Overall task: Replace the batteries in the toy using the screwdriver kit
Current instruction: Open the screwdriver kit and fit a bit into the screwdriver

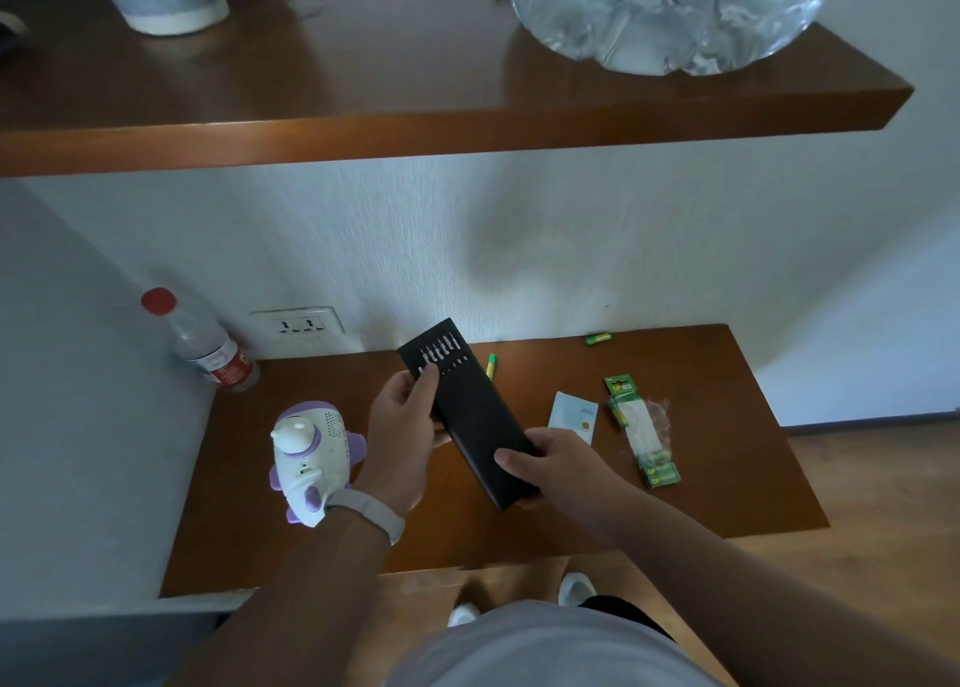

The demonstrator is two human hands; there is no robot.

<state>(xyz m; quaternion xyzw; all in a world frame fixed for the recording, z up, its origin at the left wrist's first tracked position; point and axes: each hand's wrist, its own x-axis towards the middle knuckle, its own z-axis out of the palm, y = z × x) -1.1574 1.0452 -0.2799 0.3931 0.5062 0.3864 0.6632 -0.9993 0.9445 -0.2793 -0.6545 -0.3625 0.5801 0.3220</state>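
Bit choice is the step in hand, as I judge it from my console. The long black rectangular screwdriver kit [478, 421] is held above the brown wooden table [727, 478], its inner tray slid partway out at the far end, where a row of small metal bits [441, 351] shows. To do this well I would keep the case level so that no bit rolls out, draw the tray only as far as needed, and pick a bit matched to the battery-door screw, which I cannot see from here.

The left hand [402, 426] wraps the case's left edge near the tray, its fingers curled close round it and one fingertip [430, 374] lying on the tray just beside the bits. The right hand [550, 463] grips the near end with the thumb on top; its other fingers are hidden beneath.

The white and purple plastic toy [311, 452] lies on the table just left of the left wrist. Two loose green batteries [491, 366] lie near the wall. A green battery pack [641, 429] lies to the right, well apart from the toy.
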